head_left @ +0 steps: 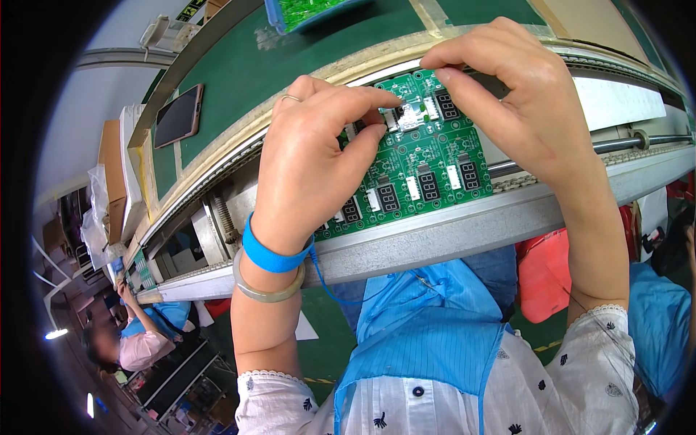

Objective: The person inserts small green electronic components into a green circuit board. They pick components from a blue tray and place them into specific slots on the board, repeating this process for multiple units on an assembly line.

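Observation:
A green circuit board panel (407, 154) lies across the rails in front of me, carrying rows of black digit displays (428, 186) and white connectors (413, 188). Over its upper left part, my left hand (308, 148) has thumb and index finger curled into a pinch close to the upper row of parts. Whatever lies between those fingertips is too small to make out. At the panel's upper right edge my right hand (518, 94) pinches with thumb and index finger, the contents likewise not clear. Both hands cover some of the panel.
A conveyor with a metal front rail (428, 235) and chains runs crosswise. Beyond it, a green bench top (239, 94) holds a phone (178, 116) and a blue bin (274, 16) of small green parts. A blue wrist strap's cord (330, 291) hangs from my left wrist. Other people sit left and right.

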A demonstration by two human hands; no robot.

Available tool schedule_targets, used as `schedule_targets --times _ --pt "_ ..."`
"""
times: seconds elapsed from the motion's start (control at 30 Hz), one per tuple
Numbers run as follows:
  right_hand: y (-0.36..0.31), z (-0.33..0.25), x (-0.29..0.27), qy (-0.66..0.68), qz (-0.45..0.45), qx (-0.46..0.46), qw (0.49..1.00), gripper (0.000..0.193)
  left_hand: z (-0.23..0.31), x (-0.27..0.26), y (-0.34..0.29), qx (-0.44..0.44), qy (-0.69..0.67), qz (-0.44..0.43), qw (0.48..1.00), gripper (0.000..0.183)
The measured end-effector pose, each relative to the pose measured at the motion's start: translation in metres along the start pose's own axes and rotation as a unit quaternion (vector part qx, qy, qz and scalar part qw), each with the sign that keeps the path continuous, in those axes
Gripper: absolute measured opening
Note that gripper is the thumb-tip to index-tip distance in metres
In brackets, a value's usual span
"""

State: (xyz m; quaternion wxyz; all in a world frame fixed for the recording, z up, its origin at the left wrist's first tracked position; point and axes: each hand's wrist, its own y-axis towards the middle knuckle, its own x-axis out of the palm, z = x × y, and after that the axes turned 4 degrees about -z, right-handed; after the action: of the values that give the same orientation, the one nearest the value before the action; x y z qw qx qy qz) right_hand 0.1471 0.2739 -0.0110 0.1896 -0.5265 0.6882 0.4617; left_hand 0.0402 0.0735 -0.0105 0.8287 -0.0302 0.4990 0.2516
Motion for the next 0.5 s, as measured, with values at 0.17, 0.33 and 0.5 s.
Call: schedule_targets --times 0.17,0.33,0.5 --pt "0.0003 0.0005 0.0 0.002 0.0 -0.002 1.0 0.016 0.0009 -0.0016 0.0 0.001 0.001 -0.009 1.0 0.031" --pt "0.0001 0.0004 0.0003 0.003 -0.003 -0.001 1.0 0.016 0.0017 -0.0027 0.0 0.005 0.007 -0.013 1.0 0.033" --pt "0.0001 0.001 0.0005 0.006 -0.002 -0.003 1.0 0.017 0.0021 -0.0025 0.0002 0.009 0.006 -0.011 1.0 0.033"
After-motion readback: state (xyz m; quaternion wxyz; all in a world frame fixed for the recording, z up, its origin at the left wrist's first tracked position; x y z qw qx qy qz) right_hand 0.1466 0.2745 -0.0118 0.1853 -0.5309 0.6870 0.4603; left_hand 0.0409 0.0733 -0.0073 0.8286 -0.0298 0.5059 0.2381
